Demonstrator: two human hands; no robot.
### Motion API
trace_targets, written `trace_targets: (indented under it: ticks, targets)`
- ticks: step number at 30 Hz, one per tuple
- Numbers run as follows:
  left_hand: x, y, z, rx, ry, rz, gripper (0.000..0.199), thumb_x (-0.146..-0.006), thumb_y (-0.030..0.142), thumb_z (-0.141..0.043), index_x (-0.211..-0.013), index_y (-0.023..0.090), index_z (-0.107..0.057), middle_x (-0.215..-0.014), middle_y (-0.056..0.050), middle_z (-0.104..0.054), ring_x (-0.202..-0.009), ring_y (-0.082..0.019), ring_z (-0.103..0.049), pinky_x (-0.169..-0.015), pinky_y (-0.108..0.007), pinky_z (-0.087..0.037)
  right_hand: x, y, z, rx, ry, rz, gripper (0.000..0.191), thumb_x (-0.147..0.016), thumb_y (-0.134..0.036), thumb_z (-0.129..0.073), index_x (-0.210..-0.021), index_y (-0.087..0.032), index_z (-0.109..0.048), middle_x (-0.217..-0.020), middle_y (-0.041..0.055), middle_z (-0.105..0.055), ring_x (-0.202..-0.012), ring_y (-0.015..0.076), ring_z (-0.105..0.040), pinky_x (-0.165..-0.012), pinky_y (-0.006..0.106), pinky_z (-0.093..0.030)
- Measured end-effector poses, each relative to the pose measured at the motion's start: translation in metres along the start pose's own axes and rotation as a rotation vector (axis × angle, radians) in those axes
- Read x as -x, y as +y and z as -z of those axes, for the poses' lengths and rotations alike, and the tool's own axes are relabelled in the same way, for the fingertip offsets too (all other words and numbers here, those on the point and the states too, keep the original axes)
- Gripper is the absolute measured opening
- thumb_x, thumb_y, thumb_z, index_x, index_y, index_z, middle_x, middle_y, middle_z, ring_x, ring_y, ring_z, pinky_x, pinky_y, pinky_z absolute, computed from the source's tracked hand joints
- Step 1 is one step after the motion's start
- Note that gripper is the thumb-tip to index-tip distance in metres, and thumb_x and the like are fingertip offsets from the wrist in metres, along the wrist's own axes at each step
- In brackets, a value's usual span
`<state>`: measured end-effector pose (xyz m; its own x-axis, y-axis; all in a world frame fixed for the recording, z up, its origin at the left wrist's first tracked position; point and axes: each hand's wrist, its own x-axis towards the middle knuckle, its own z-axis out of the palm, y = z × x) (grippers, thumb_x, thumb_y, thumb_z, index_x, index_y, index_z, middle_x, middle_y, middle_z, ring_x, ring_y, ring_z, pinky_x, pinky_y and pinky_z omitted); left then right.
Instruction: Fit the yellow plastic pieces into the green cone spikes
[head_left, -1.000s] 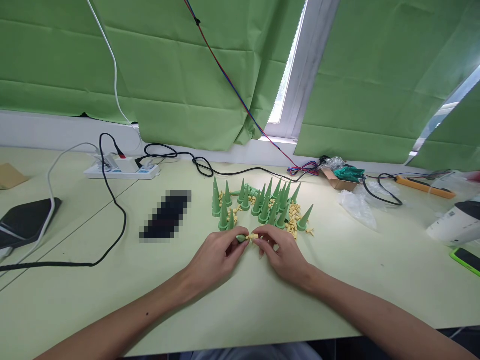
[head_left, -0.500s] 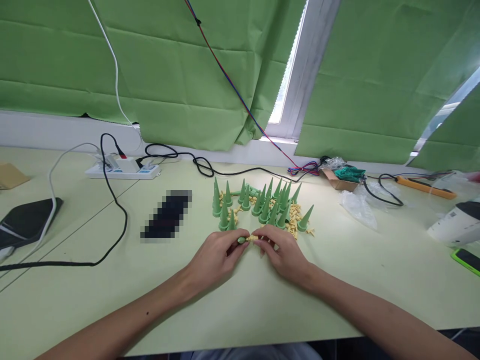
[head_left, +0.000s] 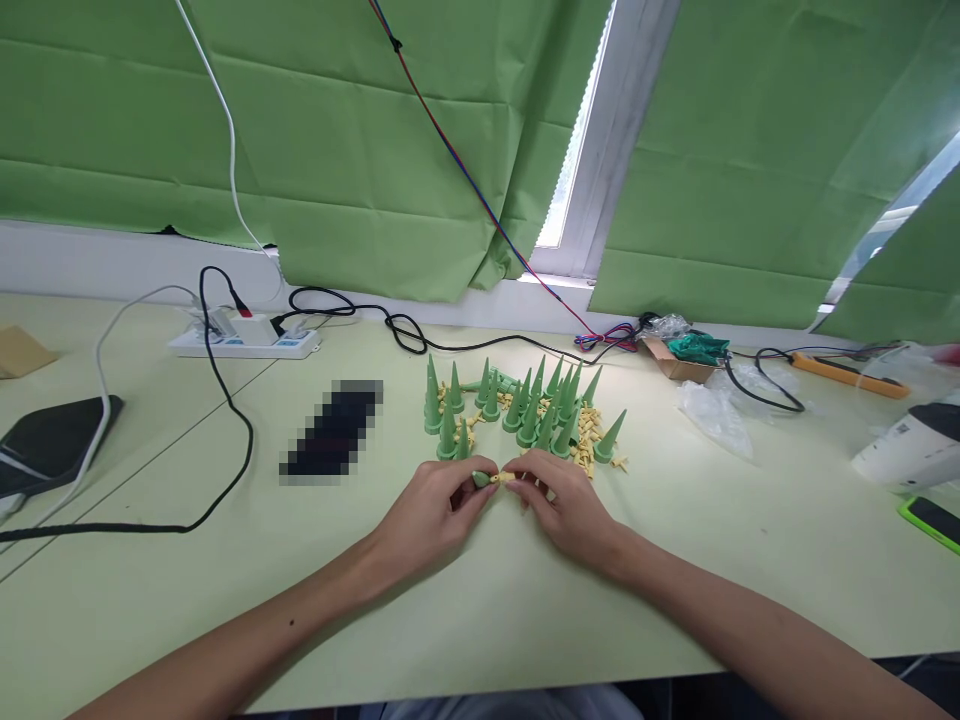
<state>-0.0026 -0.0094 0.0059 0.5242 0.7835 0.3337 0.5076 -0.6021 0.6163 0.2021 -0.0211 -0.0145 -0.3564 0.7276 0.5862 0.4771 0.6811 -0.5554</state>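
My left hand (head_left: 433, 508) pinches a small green plastic piece (head_left: 481, 480) between thumb and fingers. Closed on a small pale-yellow plastic piece (head_left: 504, 478) is my right hand (head_left: 568, 508). The two pieces meet end to end between my fingertips; whether they are joined I cannot tell. Just beyond my hands stand several green plastic cones (head_left: 529, 415) with round bases. Loose yellow plastic pieces (head_left: 587, 445) lie scattered among them. Behind the cones are some green parts (head_left: 504, 382) lying flat.
A white power strip (head_left: 247, 345) with black and white cables sits at the back left. On the left lie a blurred dark object (head_left: 334, 430) and a black pouch-like item (head_left: 56, 440). At right are a small cardboard box (head_left: 679, 362), plastic bags (head_left: 716, 420), a white cup (head_left: 911, 448) and a green-edged phone (head_left: 932, 522).
The green piece in my left hand has turned slightly and shows a little more. Both hands stay almost in place.
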Motion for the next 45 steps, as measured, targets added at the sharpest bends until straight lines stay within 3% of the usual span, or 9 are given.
trace_targets:
  ticks: [9,20,29,37,40,42,45]
  targets:
    - [0.0002,0.0,0.0008,-0.008,-0.011,-0.004,0.02,-0.097,0.029,-0.053,-0.101,0.02,-0.07,-0.063,0.003,-0.063,-0.051,-0.01,-0.046,-0.053,-0.021,-0.036,0.0012,0.0011,-0.0013,0.001,-0.016,-0.031,0.015,-0.1,-0.027,-0.049,-0.096,-0.019,-0.062,-0.08,0.0042,-0.065,-0.069,0.0162,-0.059,-0.064,0.026,-0.046]
    - [-0.0015,0.005,0.0032,0.08,-0.017,0.057,0.022,-0.094,0.032,-0.055,-0.098,0.018,-0.072,-0.052,0.005,-0.051,-0.048,-0.01,-0.041,-0.048,-0.022,-0.031,0.0016,0.0013,-0.0016,0.021,-0.029,-0.075,0.027,-0.102,-0.035,-0.046,-0.086,-0.019,-0.061,-0.074,0.0029,-0.064,-0.063,0.0148,-0.056,-0.06,0.025,-0.043]
    - [-0.0003,0.0017,-0.0005,0.074,-0.039,0.005,0.024,-0.096,0.033,-0.054,-0.098,0.016,-0.071,-0.057,0.003,-0.057,-0.049,-0.01,-0.038,-0.049,-0.022,-0.032,0.0014,0.001,-0.0011,0.078,-0.062,-0.111,0.044,-0.104,-0.041,-0.04,-0.065,-0.02,-0.046,-0.058,-0.0018,-0.049,-0.052,0.0118,-0.043,-0.053,0.025,-0.031]
    - [0.001,0.0021,-0.0002,0.067,-0.051,0.015,0.024,-0.095,0.034,-0.055,-0.1,0.019,-0.072,-0.058,0.003,-0.058,-0.05,-0.01,-0.038,-0.05,-0.022,-0.032,0.0028,0.0027,-0.0016,0.103,-0.082,-0.13,0.05,-0.105,-0.042,-0.036,-0.06,-0.02,-0.039,-0.054,-0.0032,-0.041,-0.05,0.0111,-0.036,-0.052,0.026,-0.026]
    - [0.0008,0.0039,0.0013,0.062,-0.056,0.024,0.025,-0.096,0.034,-0.054,-0.099,0.018,-0.072,-0.057,0.003,-0.058,-0.049,-0.01,-0.039,-0.05,-0.022,-0.033,0.0025,0.0015,-0.0009,0.082,-0.067,-0.149,0.046,-0.104,-0.041,-0.038,-0.066,-0.02,-0.051,-0.057,-0.002,-0.05,-0.051,0.0116,-0.042,-0.053,0.026,-0.029]
    - [0.0003,0.0045,0.0018,0.059,-0.046,0.022,0.024,-0.096,0.033,-0.053,-0.098,0.018,-0.072,-0.056,0.003,-0.057,-0.049,-0.01,-0.04,-0.05,-0.022,-0.033,0.0024,-0.0002,-0.0006,0.043,-0.046,-0.17,0.035,-0.103,-0.041,-0.043,-0.08,-0.02,-0.06,-0.061,-0.0017,-0.057,-0.052,0.0118,-0.048,-0.053,0.025,-0.034]
    - [-0.0005,0.0037,0.0015,0.052,-0.013,0.013,0.022,-0.095,0.031,-0.054,-0.098,0.017,-0.071,-0.054,0.004,-0.055,-0.048,-0.01,-0.04,-0.051,-0.022,-0.034,0.0026,-0.0026,-0.0008,-0.008,-0.023,-0.15,0.023,-0.099,-0.04,-0.052,-0.103,-0.02,-0.062,-0.069,-0.0006,-0.064,-0.052,0.0122,-0.051,-0.054,0.025,-0.04]
